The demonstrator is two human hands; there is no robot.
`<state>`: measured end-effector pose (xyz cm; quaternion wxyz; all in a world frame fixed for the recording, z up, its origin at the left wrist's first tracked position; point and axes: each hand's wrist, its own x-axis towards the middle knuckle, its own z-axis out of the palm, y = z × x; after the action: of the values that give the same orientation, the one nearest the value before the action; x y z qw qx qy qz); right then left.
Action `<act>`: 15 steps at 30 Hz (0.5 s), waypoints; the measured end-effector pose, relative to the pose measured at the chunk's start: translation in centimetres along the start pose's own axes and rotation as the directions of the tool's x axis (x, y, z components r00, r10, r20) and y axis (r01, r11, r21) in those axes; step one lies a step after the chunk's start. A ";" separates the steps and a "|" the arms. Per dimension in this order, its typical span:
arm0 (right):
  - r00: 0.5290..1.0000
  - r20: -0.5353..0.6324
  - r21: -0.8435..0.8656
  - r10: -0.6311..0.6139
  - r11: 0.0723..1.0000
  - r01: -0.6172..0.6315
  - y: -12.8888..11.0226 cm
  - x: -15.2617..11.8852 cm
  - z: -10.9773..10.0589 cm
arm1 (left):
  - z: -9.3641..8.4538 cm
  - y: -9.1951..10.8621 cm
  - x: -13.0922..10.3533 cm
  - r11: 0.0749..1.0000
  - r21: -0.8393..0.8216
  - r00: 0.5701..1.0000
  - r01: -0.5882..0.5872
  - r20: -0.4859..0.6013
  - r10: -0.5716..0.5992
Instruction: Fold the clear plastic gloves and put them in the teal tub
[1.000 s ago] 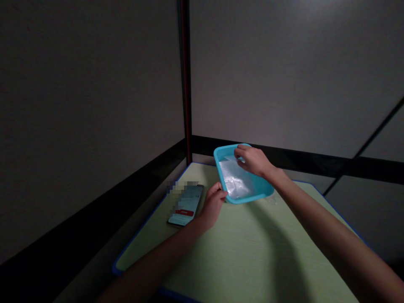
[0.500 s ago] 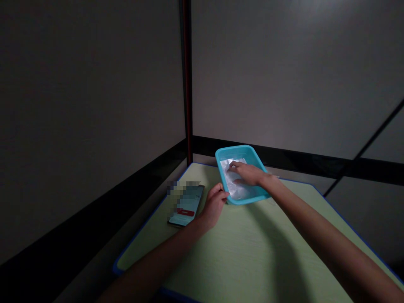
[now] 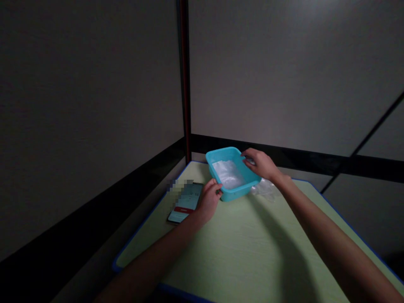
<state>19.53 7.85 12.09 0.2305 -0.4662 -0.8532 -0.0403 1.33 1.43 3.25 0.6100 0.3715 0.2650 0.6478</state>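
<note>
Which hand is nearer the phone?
Left. The left hand is just right of the phone, at the blue basin's near-left rim; the right hand is farther off, at the basin's right side.

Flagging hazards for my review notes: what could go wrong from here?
The left hand holds the turquoise plastic basin near one corner, so it might tip and let the thin translucent plastic inside slide. The left wrist looks close to the black-framed rectangular phone and could nudge it. The crumpled clear plastic beside the basin might drag along if the basin shifts.
</note>
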 end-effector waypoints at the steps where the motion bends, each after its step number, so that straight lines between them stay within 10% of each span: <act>1: 0.996 -0.041 0.005 0.080 0.997 -0.080 1.1 -0.5 0.0 | -0.2 0.0 0.2 1.000 0.001 1.000 -0.002 -0.010 0.002; 7: 0.950 0.058 -0.047 0.306 0.952 -0.304 6.5 -5.5 5.1 | -1.0 -0.1 1.6 0.999 -0.006 0.994 -0.034 -0.102 0.033; 15: 0.910 0.251 -0.085 0.331 0.944 -0.319 7.6 -10.0 9.3 | -1.6 -0.7 3.5 0.998 -0.003 0.981 -0.068 -0.184 0.067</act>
<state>26.96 7.04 -1.63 0.1093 -0.6076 -0.7855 0.0425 0.53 5.17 2.30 0.5622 0.3160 0.3045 0.7010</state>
